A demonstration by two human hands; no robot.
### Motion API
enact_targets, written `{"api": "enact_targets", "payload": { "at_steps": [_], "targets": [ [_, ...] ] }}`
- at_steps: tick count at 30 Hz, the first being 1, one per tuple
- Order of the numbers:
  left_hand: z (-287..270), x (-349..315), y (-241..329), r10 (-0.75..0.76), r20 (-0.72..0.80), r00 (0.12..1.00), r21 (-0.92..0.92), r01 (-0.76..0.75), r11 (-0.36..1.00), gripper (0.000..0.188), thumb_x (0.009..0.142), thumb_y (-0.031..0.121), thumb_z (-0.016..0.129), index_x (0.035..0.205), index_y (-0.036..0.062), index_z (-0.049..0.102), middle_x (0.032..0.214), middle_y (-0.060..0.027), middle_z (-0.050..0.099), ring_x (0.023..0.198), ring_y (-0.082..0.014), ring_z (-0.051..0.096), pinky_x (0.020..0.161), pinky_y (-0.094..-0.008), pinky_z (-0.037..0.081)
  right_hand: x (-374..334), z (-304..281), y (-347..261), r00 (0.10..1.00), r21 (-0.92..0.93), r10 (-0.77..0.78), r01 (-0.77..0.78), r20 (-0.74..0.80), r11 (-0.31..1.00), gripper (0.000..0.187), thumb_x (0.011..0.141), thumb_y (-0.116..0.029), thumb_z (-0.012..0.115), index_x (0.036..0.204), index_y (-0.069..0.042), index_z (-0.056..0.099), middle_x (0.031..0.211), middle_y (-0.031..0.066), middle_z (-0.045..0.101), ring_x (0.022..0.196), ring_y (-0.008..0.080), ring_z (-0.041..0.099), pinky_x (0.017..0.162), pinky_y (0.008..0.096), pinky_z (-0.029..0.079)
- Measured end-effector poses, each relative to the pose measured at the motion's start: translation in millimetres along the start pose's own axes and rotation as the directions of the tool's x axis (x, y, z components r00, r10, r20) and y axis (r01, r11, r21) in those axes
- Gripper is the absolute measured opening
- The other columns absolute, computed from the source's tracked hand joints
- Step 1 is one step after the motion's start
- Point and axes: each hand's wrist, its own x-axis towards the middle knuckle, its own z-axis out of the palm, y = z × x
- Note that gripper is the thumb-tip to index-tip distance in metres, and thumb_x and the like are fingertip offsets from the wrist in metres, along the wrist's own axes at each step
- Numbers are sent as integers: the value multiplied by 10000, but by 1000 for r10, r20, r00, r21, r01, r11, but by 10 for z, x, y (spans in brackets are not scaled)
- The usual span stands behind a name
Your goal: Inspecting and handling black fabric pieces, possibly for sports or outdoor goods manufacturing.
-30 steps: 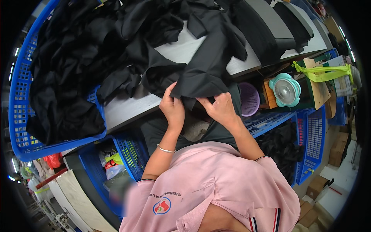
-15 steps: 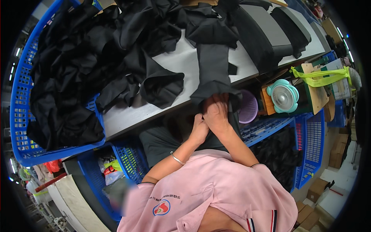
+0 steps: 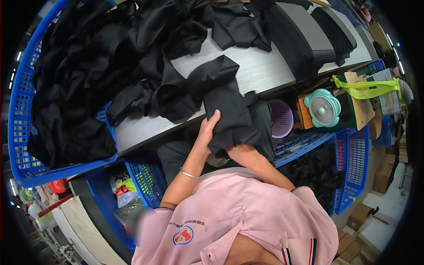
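A black fabric piece [image 3: 232, 110], long and tube-like, stretches from the table's front edge down over my lap. My left hand [image 3: 206, 137] grips its left side, the thumb lying on top and the other fingers hidden beneath. At the lower end, my right hand [image 3: 246, 154] holds the same piece near its hem, its fingers covered by the cloth. The far end of the piece rests against other loose black fabric pieces [image 3: 174, 99] on the table.
A blue basket [image 3: 26, 123] heaped with black fabric stands at the left. Neat black and grey stacks [image 3: 304, 37] lie on the grey table [image 3: 143, 132]. At right are a purple basket [image 3: 281, 118], a teal fan [image 3: 323, 107] and a blue crate [image 3: 355, 163].
The fabric piece has come off the far cloth, drawn toward me and tilted left. My left hand has moved up along its left side; my right hand has come nearer my body.
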Motion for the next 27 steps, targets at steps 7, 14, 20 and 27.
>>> {"api": "enact_targets", "payload": {
  "at_steps": [7, 14, 20, 27],
  "targets": [
    [73, -76, -6, 194, 24, 981, 245, -194, 950, 523, 943, 142, 709, 1415, 26, 516, 1311, -73, 626, 1162, -134, 601, 1011, -295, 473, -140, -965, -46, 810, 642, 422, -74, -408, 763, 68, 869, 49, 685, 932, 31, 704, 942, 138, 723, 841, 243, 718, 745, 319, 558],
    [-12, -257, 9, 25, 130, 991, 137, -42, 990, 471, 944, 70, 692, 1388, 20, 543, 1270, -62, 659, 1126, -134, 624, 986, -286, 492, 133, -845, 561, 860, 896, 492, -316, 132, 311, 182, 949, -158, 685, 976, 17, 725, 918, 61, 742, 836, 144, 671, 779, 265, 513],
    [-48, -219, -41, 201, 40, 979, 284, -204, 937, 387, 940, 66, 701, 1309, 13, 596, 1212, -56, 682, 1054, -129, 649, 939, -286, 527, 100, -550, 553, 856, 972, 465, -231, 227, -49, 215, 873, -64, 755, 1067, 29, 750, 956, 21, 735, 878, 75, 641, 817, 234, 512],
    [-138, -48, 6, 144, 97, 985, 70, -151, 986, 298, 922, 96, 722, 1205, 21, 667, 1148, -63, 704, 986, -142, 680, 877, -311, 576, 73, -706, 608, 847, 955, 472, -296, 245, 34, 209, 859, -84, 764, 1028, 38, 745, 908, 18, 726, 816, 78, 625, 787, 235, 509]
  ]
}}
